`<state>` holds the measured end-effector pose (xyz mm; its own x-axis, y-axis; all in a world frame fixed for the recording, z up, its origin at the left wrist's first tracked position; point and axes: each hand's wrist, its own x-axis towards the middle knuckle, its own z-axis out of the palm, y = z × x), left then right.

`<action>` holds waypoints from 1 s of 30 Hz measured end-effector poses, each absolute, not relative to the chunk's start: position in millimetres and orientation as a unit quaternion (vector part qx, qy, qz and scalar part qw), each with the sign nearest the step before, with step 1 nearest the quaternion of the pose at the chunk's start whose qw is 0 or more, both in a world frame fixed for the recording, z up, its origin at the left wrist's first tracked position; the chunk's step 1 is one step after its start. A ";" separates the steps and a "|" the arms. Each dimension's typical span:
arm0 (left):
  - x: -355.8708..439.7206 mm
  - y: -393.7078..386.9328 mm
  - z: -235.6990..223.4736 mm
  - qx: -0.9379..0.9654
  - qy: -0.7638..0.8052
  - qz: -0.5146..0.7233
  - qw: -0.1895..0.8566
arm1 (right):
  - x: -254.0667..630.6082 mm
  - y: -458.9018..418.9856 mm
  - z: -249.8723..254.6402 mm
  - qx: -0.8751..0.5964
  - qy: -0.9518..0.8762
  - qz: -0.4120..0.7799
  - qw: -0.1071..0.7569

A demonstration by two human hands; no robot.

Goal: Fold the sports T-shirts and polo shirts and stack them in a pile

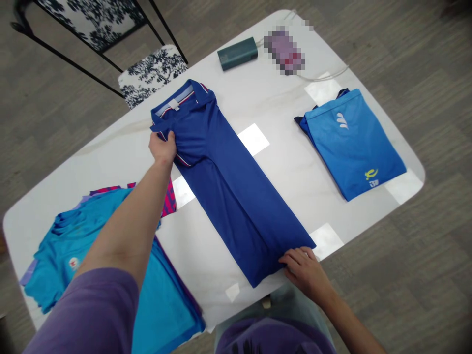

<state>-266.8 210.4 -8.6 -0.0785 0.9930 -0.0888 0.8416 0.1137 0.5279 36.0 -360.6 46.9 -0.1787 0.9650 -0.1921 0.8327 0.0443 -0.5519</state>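
Observation:
A dark blue polo shirt [236, 182] lies across the white table in a long narrow shape, its sides folded in. The striped collar points away from me, and the hem is near the front edge. My left hand [163, 147] grips the shirt just below the collar on its left side, thumb on top and fingers closed on the cloth. At the hem's right corner, my right hand [300, 268] has its fingers bent over the fabric edge; whether they pinch it underneath is partly hidden.
Several unfolded shirts, a turquoise shirt [169, 300] on top, lie at the left. A folded light blue shirt [357, 147] rests at the right. Toward the back are a dark power bank [238, 54], a blurred pinkish object [283, 51] and a cable. A patterned chair [153, 71] stands beyond the table [273, 103].

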 end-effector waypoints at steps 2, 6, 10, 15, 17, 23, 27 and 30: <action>-258.2 200.5 -1.0 0.632 0.732 0.212 0.144 | 36.6 -354.4 49.7 -0.624 -0.716 0.289 0.122; -214.1 182.1 15.4 0.762 0.605 0.207 0.099 | 37.0 -331.2 48.0 -0.655 -0.694 0.240 0.179; -156.0 190.1 7.1 0.864 0.469 0.122 0.136 | 31.4 -295.6 30.1 -0.699 -0.677 0.165 0.161; -125.7 225.8 -21.9 0.846 0.509 0.035 0.158 | 20.3 -283.9 2.1 -0.719 -0.674 0.130 0.106; -124.1 237.1 -26.5 0.833 0.533 0.018 0.146 | 18.1 -288.5 -4.1 -0.724 -0.670 0.130 0.100; -107.5 255.7 -17.6 0.842 0.531 0.034 0.092 | 18.7 -291.0 -8.1 -0.730 -0.662 0.135 0.098; -94.1 272.6 -20.3 0.860 0.496 0.036 0.109 | 20.6 -288.0 -9.1 -0.731 -0.659 0.144 0.098; -87.3 289.3 -25.2 0.824 0.551 0.028 0.130 | 21.2 -287.5 -10.4 -0.735 -0.652 0.154 0.105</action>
<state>-87.3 289.3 -25.2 0.3911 0.9153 -0.0961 0.9006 -0.3591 0.2449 21.2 -287.5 -10.4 0.1017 0.9908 -0.0897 0.9264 -0.1272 -0.3545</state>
